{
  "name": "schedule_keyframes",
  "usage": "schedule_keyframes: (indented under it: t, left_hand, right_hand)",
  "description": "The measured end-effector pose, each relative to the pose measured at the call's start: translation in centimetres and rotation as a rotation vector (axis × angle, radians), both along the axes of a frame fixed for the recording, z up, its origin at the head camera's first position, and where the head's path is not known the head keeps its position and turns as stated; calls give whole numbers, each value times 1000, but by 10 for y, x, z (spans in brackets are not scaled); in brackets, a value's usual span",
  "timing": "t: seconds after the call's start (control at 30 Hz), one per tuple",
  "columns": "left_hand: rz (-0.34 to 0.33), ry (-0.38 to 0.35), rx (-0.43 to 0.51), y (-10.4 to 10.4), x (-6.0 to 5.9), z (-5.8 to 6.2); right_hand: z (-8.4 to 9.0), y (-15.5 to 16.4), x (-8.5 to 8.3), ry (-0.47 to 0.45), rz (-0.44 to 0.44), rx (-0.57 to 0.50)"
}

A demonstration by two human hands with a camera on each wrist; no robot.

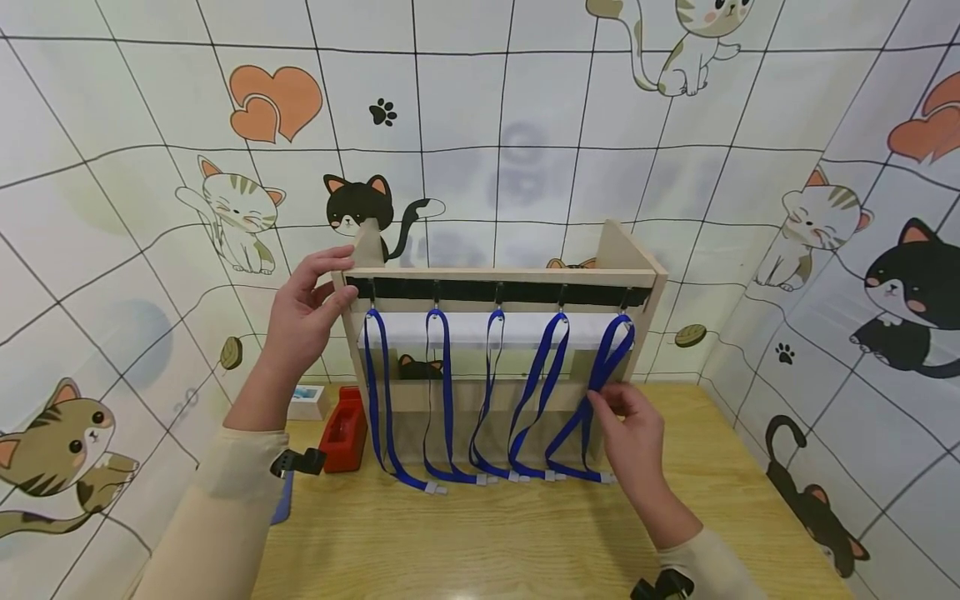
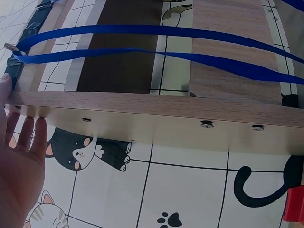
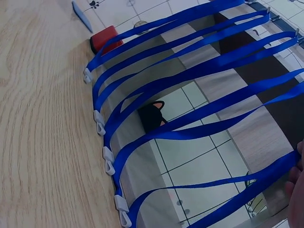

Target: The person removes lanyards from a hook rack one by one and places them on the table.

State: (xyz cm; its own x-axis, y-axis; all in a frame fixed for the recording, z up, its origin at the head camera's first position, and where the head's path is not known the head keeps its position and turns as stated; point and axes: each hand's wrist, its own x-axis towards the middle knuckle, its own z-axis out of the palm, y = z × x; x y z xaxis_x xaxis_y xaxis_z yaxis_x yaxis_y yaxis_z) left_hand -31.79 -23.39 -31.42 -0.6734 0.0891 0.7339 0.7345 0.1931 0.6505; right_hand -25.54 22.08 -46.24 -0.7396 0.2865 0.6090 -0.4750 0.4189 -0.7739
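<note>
A pale wooden rack stands on the table, with a black strip along its upper front. Several blue lanyards hang side by side from small metal hooks on that strip, their white end clips lying at the table surface. My left hand grips the rack's upper left corner, thumb at the front and fingers against the outer side panel. At the far right, my right hand pinches the rightmost lanyard partway down, where its two straps come together. Only the edge of that hand shows in the right wrist view.
Left of the rack, a red tape-dispenser-like holder stands on the wooden table. Behind it sits a small white box; a blue flat object is partly hidden by my left sleeve. Cat-patterned sheeting encloses the table.
</note>
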Motion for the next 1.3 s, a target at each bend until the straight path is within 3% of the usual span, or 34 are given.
schedule_keyframes:
  t: [0.2, 0.87, 1.1, 1.3]
  left_hand:
    - [5, -5, -5, 2, -1, -1]
    - [-6, -15, 9, 7, -1, -2]
    - [19, -10, 13, 3, 1, 0]
    - [21, -13, 6, 3, 2, 0]
  right_hand:
    - [13, 5, 6, -13, -75, 32]
    - [84, 58, 18, 115, -218, 219]
    - [97, 96, -4, 111, -225, 364]
    - [92, 131, -34, 56, -225, 472]
